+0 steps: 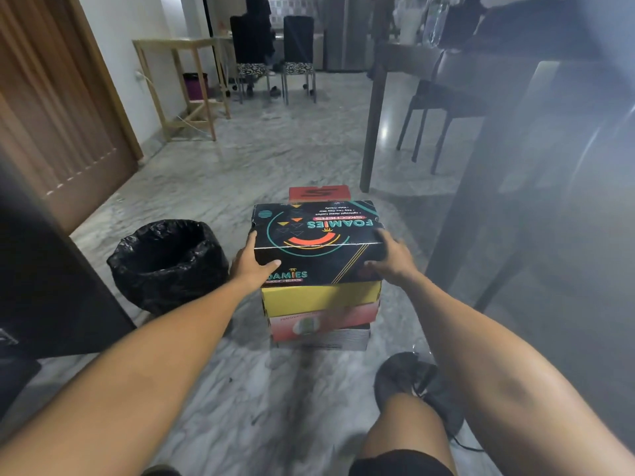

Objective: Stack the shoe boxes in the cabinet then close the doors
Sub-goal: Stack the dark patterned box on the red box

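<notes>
Marble floor (213, 187), bin (168, 262) left of the grip. Left hand (251, 266) and right hand (391, 257) clasp opposite ends of black shoe box (316, 235), likely for a level lift. Beneath the grip: yellow box (319, 297) and more; red box (319, 193) beyond. Cabinet not identifiable.

Bin (167, 262) left of box stack (319, 304)

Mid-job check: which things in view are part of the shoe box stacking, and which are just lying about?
Job:
black Foamies box, gripped by left hand and right hand
yellow box
pink box
white box
red box

Lying about:
bin with black liner
wooden table
chairs
</notes>
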